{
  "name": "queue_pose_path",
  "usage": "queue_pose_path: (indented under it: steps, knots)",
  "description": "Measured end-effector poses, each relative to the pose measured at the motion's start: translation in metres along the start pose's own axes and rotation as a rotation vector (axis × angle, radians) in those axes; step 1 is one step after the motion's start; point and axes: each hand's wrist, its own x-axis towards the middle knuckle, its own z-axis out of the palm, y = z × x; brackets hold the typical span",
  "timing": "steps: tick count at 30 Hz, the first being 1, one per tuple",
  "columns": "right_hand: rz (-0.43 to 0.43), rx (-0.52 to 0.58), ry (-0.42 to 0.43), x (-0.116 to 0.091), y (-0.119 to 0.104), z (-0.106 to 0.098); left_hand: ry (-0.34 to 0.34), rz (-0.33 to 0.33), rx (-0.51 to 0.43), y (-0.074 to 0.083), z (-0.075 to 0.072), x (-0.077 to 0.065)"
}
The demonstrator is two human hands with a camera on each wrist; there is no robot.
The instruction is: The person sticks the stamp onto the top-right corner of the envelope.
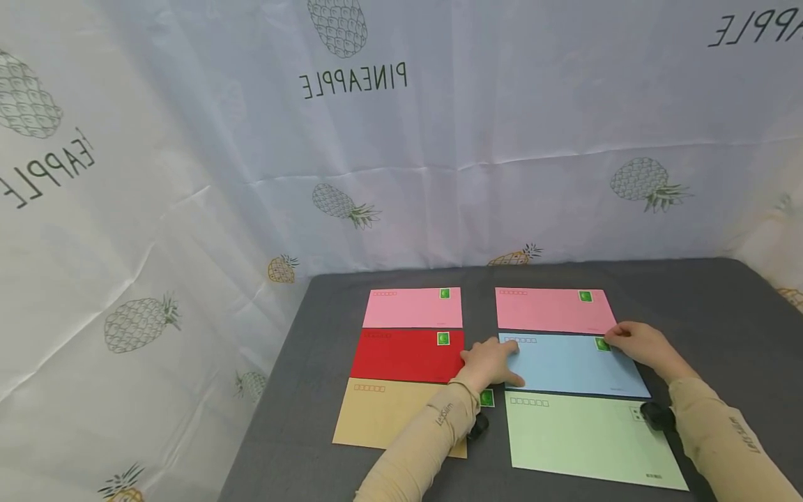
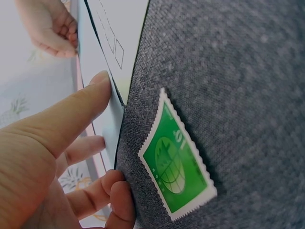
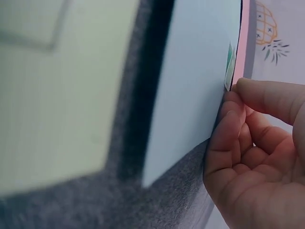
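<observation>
Two tan sleeves are lying nearest my head camera, and the left one is covering part of the tan envelope. I'm seeing the left hand spreading its thumb and fingers at the left end of the blue envelope. At that envelope's top right corner, the right hand is pinching the held stamp. The green envelope is lying just below the blue one, and the right pink envelope is lying just above. Off to the left, the red envelope is sitting between the left pink envelope and the tan one. A loose stamp is lying near the left wrist. The grey table is holding everything up, and a pineapple cloth is hanging behind.

In my left wrist view, the left thumb is resting by the line between blue and green, well apart from the fingers. The loose stamp is lying big and clear on the table.

In my right wrist view, the right thumb and a finger are pinching the held stamp's end. The stamp is tilting by the blue envelope; I'm not able to tell how much is touching.
</observation>
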Motion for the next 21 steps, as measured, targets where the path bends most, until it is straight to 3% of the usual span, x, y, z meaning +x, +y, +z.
queue_pose_path:
  steps: [9,21]
  knots:
    - [0.006,0.048,-0.006,-0.0008,0.0006,0.0009,-0.010,0.013,-0.011,-0.0024,0.0005,0.0005]
    - [0.013,0.084,0.003,-0.0006,0.0012,0.0022,0.028,0.046,-0.028,-0.0067,0.0077,0.0035]
